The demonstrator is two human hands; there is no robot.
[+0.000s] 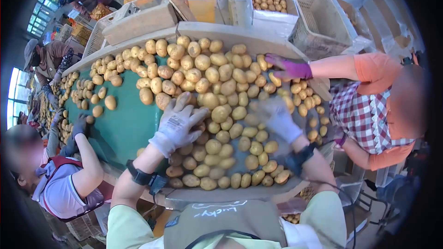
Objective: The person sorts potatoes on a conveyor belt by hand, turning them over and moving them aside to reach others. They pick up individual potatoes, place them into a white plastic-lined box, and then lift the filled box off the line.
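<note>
Many potatoes lie loose across the sorting table, thickest in front of me. My left hand, in a pale work glove, rests on the left edge of the pile with its fingers spread, touching potatoes. Over the right part of the pile is my right hand, also gloved. Motion blurs its fingers, so whether it holds a potato cannot be made out. Both wrists carry black straps, with a small device on the left one.
Green belt shows left of the pile. A co-worker's purple glove reaches in from the right; another's gloved hand is at the left. Beyond the far rim stand a potato-filled box and a plastic crate.
</note>
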